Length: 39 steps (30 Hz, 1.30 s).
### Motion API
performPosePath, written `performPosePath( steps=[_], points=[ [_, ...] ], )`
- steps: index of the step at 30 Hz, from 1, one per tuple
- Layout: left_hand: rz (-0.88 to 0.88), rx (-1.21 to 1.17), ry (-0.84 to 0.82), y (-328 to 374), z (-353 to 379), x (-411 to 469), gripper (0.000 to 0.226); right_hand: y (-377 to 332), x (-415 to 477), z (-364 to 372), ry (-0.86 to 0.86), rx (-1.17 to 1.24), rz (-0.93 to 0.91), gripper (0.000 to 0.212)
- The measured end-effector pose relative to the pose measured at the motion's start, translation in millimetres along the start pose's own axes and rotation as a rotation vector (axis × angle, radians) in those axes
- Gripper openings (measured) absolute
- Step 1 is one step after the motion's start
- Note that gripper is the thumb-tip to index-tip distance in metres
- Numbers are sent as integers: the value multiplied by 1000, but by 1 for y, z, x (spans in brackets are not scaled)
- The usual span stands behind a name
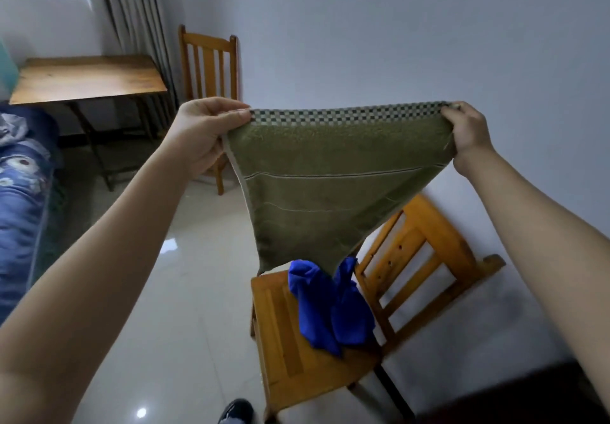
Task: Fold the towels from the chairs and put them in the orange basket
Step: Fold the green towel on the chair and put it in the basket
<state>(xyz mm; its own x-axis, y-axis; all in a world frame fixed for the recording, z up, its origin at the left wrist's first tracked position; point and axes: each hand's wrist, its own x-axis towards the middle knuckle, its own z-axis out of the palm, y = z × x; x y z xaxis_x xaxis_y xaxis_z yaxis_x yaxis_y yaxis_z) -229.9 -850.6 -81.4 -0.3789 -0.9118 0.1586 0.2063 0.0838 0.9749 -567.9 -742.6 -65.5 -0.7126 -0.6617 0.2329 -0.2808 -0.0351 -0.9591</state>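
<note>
I hold an olive-green towel point(330, 189) with a checkered top border stretched out in the air at chest height. My left hand point(204, 133) pinches its upper left corner and my right hand point(465, 133) pinches its upper right corner. The towel hangs down to a narrow end just above a wooden chair point(297, 351) in front of me. A crumpled bright blue towel point(330, 308) lies on that chair's seat, against the backrest. No orange basket is in view.
A second wooden chair point(211, 60) stands by the far wall beside a wooden table point(85, 78) and grey curtains point(132, 10). A bed with blue bedding point(19, 199) runs along the left. The floor is glossy pale tile point(165, 291). My shoe point(236, 412) shows below.
</note>
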Motion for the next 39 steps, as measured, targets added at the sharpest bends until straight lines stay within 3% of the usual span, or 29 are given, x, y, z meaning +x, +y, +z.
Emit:
performPosePath(
  steps=[8,11,17,22,26,31,39],
  points=[
    [-278,126,-40,-70,21,-66,5,63,-58,-42,-27,-38,197,26],
    [-405,212,-34,-124,24,-92,5,114,-83,-47,-66,-205,316,17],
    [-602,284,-76,-232,22,-129,6,207,-126,-53,-162,-421,528,22],
    [-722,345,-144,-283,20,-133,14,247,-136,-49,-201,-500,671,30],
    [-790,331,-167,-304,14,-120,17,257,-125,-37,-240,-536,713,33],
    [-832,327,-125,-324,-3,-98,14,264,-112,-19,-264,-517,782,22],
    [-909,341,-68,-353,-21,-93,14,302,-134,9,-189,-773,662,19]
  ],
)
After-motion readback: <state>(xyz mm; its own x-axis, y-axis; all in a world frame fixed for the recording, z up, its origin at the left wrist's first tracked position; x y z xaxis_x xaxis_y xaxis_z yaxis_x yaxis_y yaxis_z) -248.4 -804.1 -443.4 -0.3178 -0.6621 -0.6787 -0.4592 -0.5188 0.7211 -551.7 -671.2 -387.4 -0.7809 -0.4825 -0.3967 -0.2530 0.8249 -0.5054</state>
